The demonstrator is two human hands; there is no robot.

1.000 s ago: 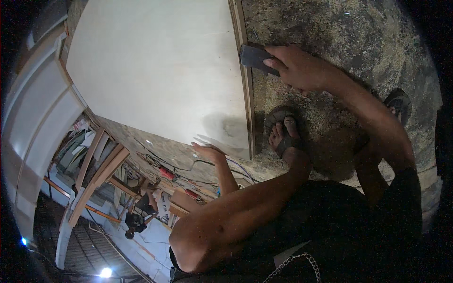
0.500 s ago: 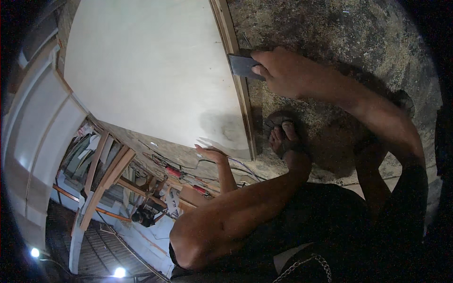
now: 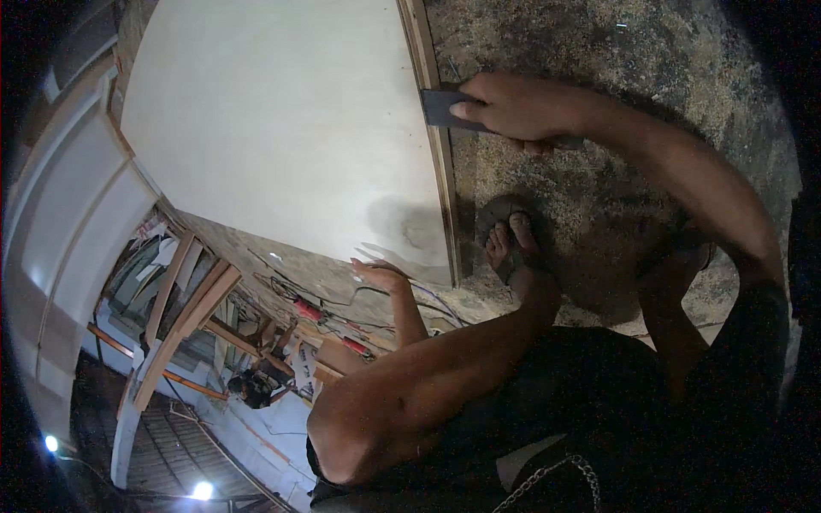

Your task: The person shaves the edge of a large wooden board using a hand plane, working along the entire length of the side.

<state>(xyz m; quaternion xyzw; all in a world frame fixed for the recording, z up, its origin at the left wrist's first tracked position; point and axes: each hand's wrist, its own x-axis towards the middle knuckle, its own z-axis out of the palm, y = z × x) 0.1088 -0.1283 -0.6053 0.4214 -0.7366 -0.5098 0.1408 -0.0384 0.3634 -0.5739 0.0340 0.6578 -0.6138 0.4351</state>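
Note:
A large pale panel [image 3: 274,128] with a wooden strip [image 3: 434,154] along its right edge fills the upper middle. My right hand [image 3: 522,107] is closed around a flat, dark-bladed tool [image 3: 451,111] that looks like a scraper. Its broad blade end meets the wooden strip, and a dark end shows behind my fingers. At the panel's lower edge is my left hand [image 3: 382,275], fingers stretched out toward the surface; whether the palm touches is unclear. My left forearm is partly hidden behind my bent knee.
My sandalled foot [image 3: 510,244] rests on the stained, dusty floor [image 3: 599,51], close to the strip. Red-handled tools [image 3: 306,309] and cables lie beyond the panel's lower edge. Timber framing [image 3: 192,321] stands at lower left, with another person [image 3: 250,386] beyond it.
My right hand has shifted slightly up the strip and turned, with the tool still held; more of the tool shows behind the fingers. The left hand stays at the panel edge.

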